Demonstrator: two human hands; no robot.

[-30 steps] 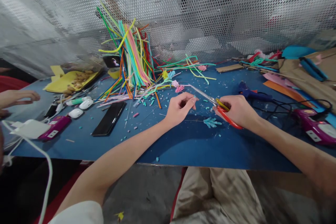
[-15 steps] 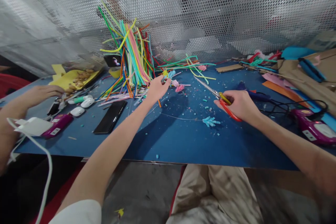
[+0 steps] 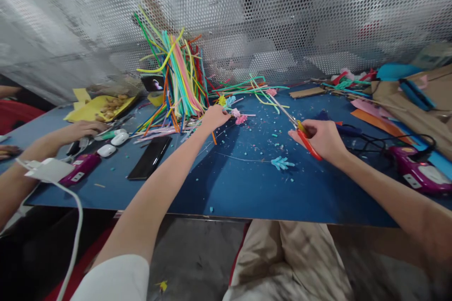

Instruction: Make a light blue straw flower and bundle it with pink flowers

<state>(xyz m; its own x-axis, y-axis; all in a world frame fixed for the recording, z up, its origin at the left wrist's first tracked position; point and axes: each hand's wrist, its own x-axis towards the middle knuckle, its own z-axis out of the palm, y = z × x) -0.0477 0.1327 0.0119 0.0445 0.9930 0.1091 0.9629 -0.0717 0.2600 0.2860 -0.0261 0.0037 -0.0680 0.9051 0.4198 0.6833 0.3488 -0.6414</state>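
Note:
My right hand is closed round the handles of scissors with red and yellow grips, their blades pointing up and left over the table. My left hand reaches to the middle of the table, its fingers drawn together beside small pipe-cleaner flowers: a yellow one, a light-blue one and pink ones. What those fingertips hold, if anything, is hidden. In front of the scissors lies a blue fuzzy sprig on a thin wire.
A big bundle of coloured pipe cleaners stands at the back. A black phone, purple power strip and earbud-like white case lie left. Another person's hand rests near a yellow tray. A purple glue gun-like device lies right.
The other person's hand has moved right, towards the small white items. My left hand has shifted slightly right and down; the scissors' blades now point a little more upright.

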